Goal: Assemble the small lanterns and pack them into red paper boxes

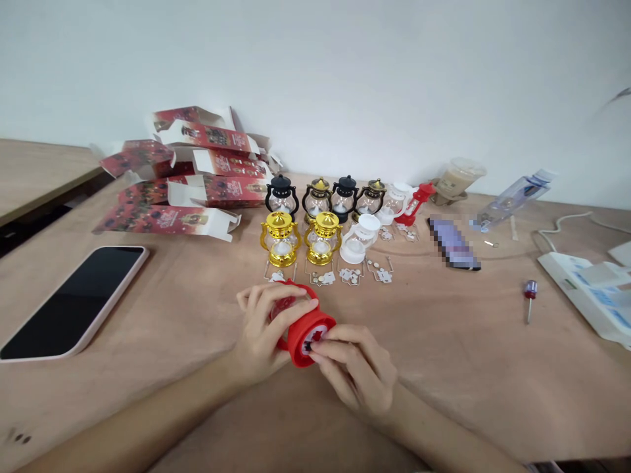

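Observation:
My left hand point(261, 332) is wrapped around a small red toy lantern point(302, 328), held on its side just above the wooden table point(444, 368) with its round base turned toward me. My right hand point(355, 374) has its fingertips on that base, at a dark opening in the middle. Whether the right hand pinches a small part there I cannot tell. Behind the hands stand two gold lanterns point(280, 238), a white lantern point(359, 239) and a back row of black lanterns point(282, 194). Small metal handles and button cells point(351, 276) lie in front of them.
A phone in a pink case point(73, 301) lies at the left. Flattened red boxes point(192, 177) pile up at the back left. A red lantern point(415, 201), a cup point(458, 179), a plastic bottle point(515, 197), a small screwdriver point(529, 295) and a white packet point(589, 295) occupy the right.

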A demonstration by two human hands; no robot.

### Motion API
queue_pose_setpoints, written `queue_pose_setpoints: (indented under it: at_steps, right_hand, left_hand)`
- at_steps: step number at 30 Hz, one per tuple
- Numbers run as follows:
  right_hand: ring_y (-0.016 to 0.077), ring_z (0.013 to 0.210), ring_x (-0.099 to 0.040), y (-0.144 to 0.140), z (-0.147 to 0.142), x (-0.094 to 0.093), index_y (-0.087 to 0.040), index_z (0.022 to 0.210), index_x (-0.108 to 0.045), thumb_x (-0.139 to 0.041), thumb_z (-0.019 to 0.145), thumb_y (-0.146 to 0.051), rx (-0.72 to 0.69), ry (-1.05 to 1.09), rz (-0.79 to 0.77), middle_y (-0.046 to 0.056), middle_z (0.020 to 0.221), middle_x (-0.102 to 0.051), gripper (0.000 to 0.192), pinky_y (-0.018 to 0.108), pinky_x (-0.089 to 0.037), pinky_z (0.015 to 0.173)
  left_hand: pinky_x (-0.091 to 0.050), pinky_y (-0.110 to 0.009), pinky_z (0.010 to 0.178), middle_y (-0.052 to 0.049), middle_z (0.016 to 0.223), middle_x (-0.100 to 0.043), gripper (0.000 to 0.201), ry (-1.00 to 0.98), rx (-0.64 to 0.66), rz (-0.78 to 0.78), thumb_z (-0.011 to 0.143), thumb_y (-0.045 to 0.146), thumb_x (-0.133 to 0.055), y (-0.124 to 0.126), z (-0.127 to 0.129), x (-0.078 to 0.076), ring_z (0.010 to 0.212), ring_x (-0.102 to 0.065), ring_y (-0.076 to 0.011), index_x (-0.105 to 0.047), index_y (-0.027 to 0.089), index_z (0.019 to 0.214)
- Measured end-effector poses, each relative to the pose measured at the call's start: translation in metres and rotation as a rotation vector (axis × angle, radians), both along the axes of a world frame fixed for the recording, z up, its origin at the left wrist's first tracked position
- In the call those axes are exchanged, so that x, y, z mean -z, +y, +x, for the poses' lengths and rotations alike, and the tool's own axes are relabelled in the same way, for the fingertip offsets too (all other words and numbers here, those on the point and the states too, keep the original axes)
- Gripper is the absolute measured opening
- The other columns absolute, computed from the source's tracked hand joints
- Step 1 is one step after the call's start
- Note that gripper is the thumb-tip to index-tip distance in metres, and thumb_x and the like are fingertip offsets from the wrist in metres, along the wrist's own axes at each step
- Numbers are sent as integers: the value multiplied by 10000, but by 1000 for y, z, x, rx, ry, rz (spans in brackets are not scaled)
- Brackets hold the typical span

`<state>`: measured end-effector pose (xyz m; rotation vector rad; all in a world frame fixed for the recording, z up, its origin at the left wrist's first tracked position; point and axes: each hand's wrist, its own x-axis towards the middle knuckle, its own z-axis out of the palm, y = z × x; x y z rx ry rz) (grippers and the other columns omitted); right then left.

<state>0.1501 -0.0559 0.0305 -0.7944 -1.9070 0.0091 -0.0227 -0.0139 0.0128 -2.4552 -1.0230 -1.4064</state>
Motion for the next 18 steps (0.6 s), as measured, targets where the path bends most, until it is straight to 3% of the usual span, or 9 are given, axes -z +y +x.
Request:
queue_pose_setpoints:
  at_steps: [5, 11, 18]
  right_hand:
    - [115, 667, -585, 1, 1, 5, -134, 890, -610, -563, 849, -102, 1, -42, 31, 58, 780, -638, 70, 229, -514, 583]
    - [146, 621, -595, 2, -2, 12, -109, 887, -624, -609, 807, -88, -1, -2, 239, 60, 711, -660, 84, 271, -434, 477]
    - [117, 523, -557, 2, -8, 8, -123, 845, -638, -595, 811, -88, 39, 41, 274, 51, 689, -667, 65, 258, -423, 433]
  left_hand:
    - [-316, -383, 763, -97, 1011, -602, 298, -8, -22, 23, 925, 417, -439, -1, 1, 0, 914, -528, -223, -587, 228, 1101]
    - [-323, -387, 769, -88, 1007, -598, 285, -8, -8, 76, 939, 369, -421, -4, 1, 0, 940, -526, -230, -570, 245, 1148]
    - [-362, -391, 758, -81, 1005, -597, 250, -27, -1, 107, 930, 316, -448, -5, 2, -3, 936, -542, -235, -574, 254, 1136]
